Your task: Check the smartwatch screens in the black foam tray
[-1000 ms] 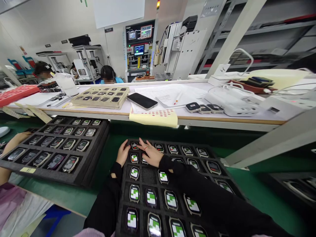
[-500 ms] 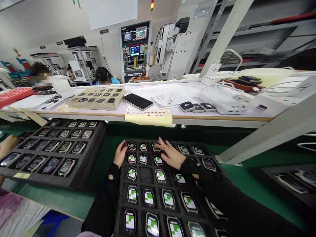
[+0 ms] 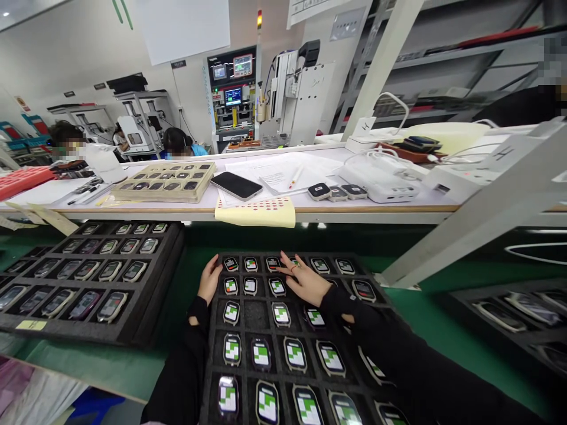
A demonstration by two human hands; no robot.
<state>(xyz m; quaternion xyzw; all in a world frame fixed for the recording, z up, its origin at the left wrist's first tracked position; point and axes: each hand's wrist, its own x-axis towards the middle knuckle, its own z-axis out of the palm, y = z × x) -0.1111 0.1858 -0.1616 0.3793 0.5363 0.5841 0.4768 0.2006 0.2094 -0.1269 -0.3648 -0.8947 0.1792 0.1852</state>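
Observation:
A black foam tray (image 3: 257, 316) lies in front of me on the green belt, filled with several smartwatch bodies whose screens show green and white blocks. My left hand (image 3: 209, 281) rests on the tray's left rim near the far corner, fingers loosely bent, holding nothing. My right hand (image 3: 305, 282) lies flat over the watches in the far rows, fingers spread, fingertips touching a watch (image 3: 292, 261) in the top row. One pocket (image 3: 256, 313) in the second column is bare. Both arms wear black sleeves.
A second black tray (image 3: 146, 295) of watches sits to the left. Beyond, a white bench carries a beige tray (image 3: 133, 195), a phone (image 3: 236, 185), papers, a yellow sticker sheet (image 3: 257, 211) and chargers. A slanted white frame post (image 3: 469, 221) crosses at right. Other people sit at far left.
My right hand has slid rightward along the tray's far rows, uncovering watches near the left. The view shifted right; the other person's hand at far left is out of view.

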